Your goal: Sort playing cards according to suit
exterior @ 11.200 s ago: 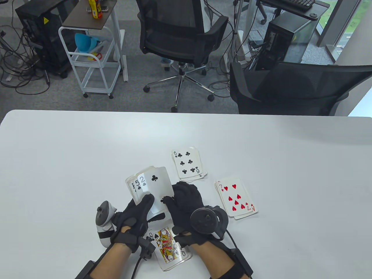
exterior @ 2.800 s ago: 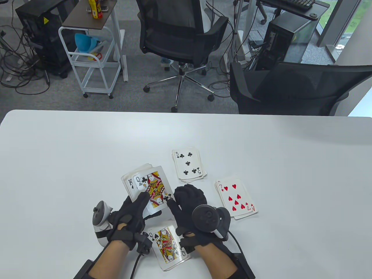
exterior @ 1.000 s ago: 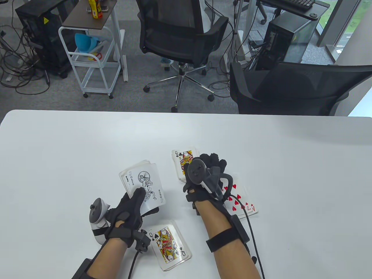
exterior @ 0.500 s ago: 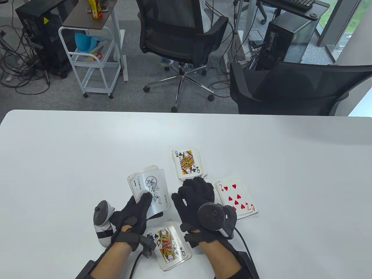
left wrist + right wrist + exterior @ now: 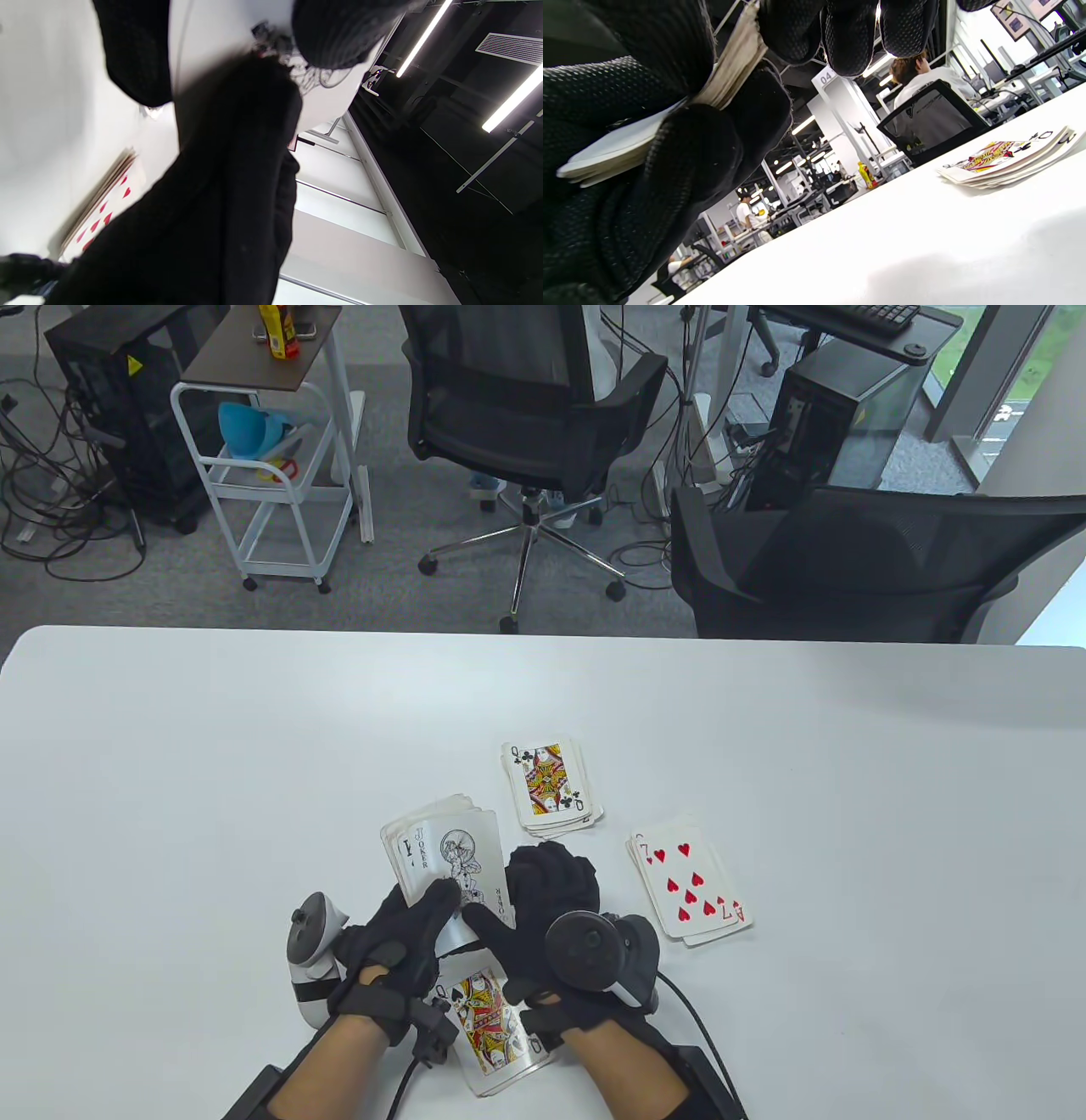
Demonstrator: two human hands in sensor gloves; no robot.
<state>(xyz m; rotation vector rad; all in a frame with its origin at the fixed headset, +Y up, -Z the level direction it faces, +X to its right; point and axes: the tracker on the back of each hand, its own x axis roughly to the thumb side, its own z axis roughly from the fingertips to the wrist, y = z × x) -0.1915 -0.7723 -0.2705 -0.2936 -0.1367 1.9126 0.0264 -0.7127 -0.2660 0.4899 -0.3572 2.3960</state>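
My left hand [image 5: 405, 929] holds the face-up deck [image 5: 450, 861] above the table, with a Joker on top and a king's corner showing under it. My right hand [image 5: 543, 891] is at the deck's right edge, its thumb on the Joker and its fingers curled at the card's side. In the right wrist view the deck's worn edge [image 5: 729, 84] sits between black gloved fingers. The clubs pile [image 5: 550, 785], with the queen of clubs on top, lies beyond the hands. The hearts pile [image 5: 689, 891], with the seven on top, lies to the right. A queen of spades pile [image 5: 492, 1027] lies between my wrists.
The white table [image 5: 212, 780] runs wide to the left, right and far side. Two black office chairs [image 5: 848, 560] stand past its far edge. The clubs pile also shows in the right wrist view [image 5: 1009, 159], and the hearts pile in the left wrist view [image 5: 106, 203].
My right hand laid the queen of clubs on the clubs pile, drew back, and now grips the Joker on the deck. The left hand shifted the deck slightly right.
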